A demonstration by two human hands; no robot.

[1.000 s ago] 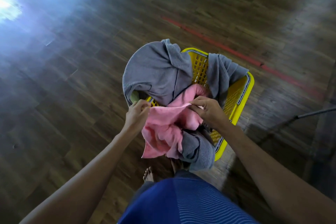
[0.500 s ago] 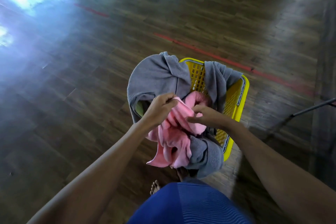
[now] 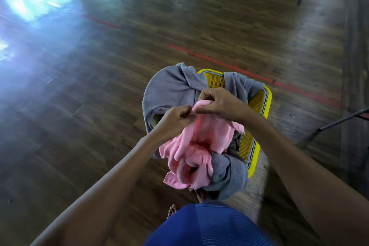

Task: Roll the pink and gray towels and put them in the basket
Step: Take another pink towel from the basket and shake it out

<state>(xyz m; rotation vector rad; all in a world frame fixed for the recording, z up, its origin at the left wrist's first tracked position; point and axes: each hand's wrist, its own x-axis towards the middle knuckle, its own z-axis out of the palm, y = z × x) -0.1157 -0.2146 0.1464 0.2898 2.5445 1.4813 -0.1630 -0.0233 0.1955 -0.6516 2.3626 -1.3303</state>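
Most of the yellow basket is hidden. Only its far rim, its right wall of slotted plastic and a near corner show, and cloth covers the rest. A gray towel drapes over the far left rim, a gray fold hangs over the far right rim, and a gray wad spills over the near edge. Whether these are one towel or several cannot be told. Under the left drape a pale green sliver peeks out, too little of it to name.

The pink towel is held up over the basket's middle, unrolled and crumpled. Its lower folds sag against the gray wad and hide the basket's inside. The left hand and the right hand meet at its top edge, almost touching. The left fingers are curled, pinching the cloth with the thumb. The right fingers curl over a bunched corner, their tips out of sight behind the fabric.

Both forearms run out of the bottom of the view. A blue garment is cut off there, with bare toes beside it on the wooden floor. A red tape line crosses the boards beyond the basket. A black metal leg enters from the right edge, and glare washes out the upper left.
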